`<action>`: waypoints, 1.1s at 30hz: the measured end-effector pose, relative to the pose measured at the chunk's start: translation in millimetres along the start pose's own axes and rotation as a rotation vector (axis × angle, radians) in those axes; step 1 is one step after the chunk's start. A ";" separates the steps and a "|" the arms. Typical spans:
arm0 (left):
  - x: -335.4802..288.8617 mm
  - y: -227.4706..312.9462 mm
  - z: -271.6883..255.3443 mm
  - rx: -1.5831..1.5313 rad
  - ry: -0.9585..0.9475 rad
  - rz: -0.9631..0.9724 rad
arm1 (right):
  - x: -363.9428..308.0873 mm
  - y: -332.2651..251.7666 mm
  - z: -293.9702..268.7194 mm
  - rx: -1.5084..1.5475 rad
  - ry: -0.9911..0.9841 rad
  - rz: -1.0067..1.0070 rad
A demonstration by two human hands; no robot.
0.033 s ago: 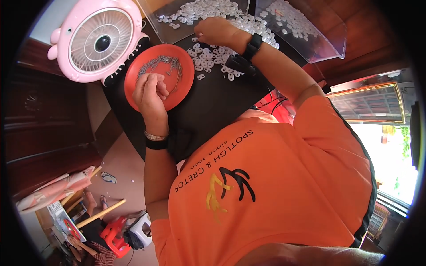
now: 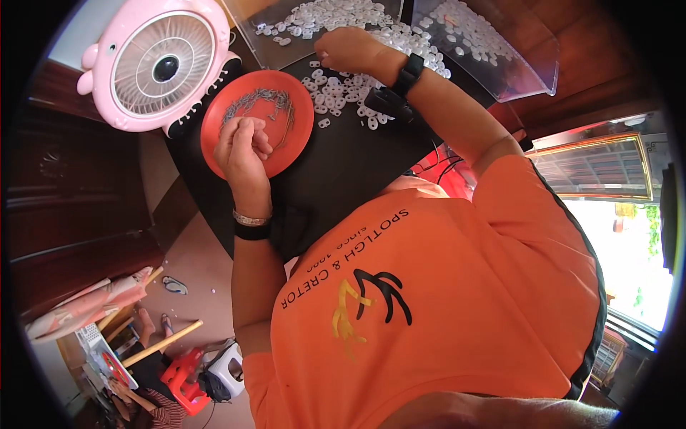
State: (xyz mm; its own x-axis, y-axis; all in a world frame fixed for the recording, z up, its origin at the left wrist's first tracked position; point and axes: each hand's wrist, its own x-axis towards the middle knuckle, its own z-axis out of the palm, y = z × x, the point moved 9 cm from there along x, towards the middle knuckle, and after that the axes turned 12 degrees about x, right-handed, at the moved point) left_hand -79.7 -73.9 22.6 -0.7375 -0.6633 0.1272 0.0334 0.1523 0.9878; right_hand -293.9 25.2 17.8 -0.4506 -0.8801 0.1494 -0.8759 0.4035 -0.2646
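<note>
My left hand [image 2: 244, 149] is over the near left part of a red round plate [image 2: 299, 136], its fingers curled and the thumb pressed to them. Whatever it pinches is too small to make out. On the plate lies a heap of small grey metal pieces [image 2: 268, 99], thin and wire-like. My right hand [image 2: 350, 50] hovers at the far side of the black table among small white oval plastic pieces with holes [image 2: 336, 93]. Its fingers are closed together, and what they hold, if anything, is hidden.
A pink animal-shaped fan [image 2: 166, 68] stands left of the plate. At the back, clear plastic bins [image 2: 532, 75] hold more white pieces. The black table [image 2: 321, 164] ends close to my body. On the floor at lower left are a red stool [image 2: 184, 382] and another person's legs.
</note>
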 end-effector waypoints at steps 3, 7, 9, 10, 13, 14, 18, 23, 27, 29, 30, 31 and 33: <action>1.2 -3.0 -0.2 -0.015 -0.010 -0.007 | 0.8 7.9 3.7 0.044 -0.029 0.037; 1.4 -3.7 0.7 -0.023 -0.020 -0.006 | -0.7 5.6 2.9 0.052 -0.059 0.011; 1.3 -2.8 1.6 -0.018 -0.020 -0.011 | -2.3 4.5 1.1 0.064 -0.061 0.008; 1.2 -2.7 1.9 -0.013 -0.019 -0.016 | -3.2 3.8 0.5 0.075 -0.064 0.003; 1.8 -5.0 0.7 -0.020 -0.022 -0.010 | -7.2 -3.5 -4.9 0.110 -0.017 -0.016; 1.7 -4.9 0.9 -0.017 -0.024 -0.008 | -7.1 -3.1 -4.6 0.112 -0.014 -0.015; 1.2 -5.2 3.5 -0.015 -0.037 -0.008 | -6.1 -6.8 -9.0 0.257 0.043 -0.054; -1.1 -9.4 12.0 0.053 -0.117 -0.056 | -11.0 -63.1 -23.7 1.078 -0.009 -0.024; -2.2 -9.3 19.5 -0.016 -0.147 -0.064 | -14.8 -102.8 -4.6 1.425 -0.076 -0.013; 0.2 -11.8 16.7 -0.026 -0.137 -0.067 | -17.4 -111.9 3.2 1.453 -0.061 -0.010; 0.7 -12.4 15.3 -0.044 -0.133 -0.068 | -18.1 -115.0 3.5 1.452 -0.039 -0.038; 0.3 -13.0 13.6 -0.039 -0.130 -0.071 | -18.5 -117.2 4.4 1.450 -0.016 -0.065; 1.1 -13.4 10.3 -0.064 -0.109 -0.072 | -18.8 -117.3 6.1 1.453 0.015 -0.093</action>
State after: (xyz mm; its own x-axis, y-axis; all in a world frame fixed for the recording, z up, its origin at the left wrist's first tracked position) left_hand -87.9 -69.2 8.6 -0.8080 -0.5872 0.0482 0.0175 0.0579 0.9982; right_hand -181.6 -7.1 40.1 -0.4129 -0.8821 0.2268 0.0375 -0.2653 -0.9634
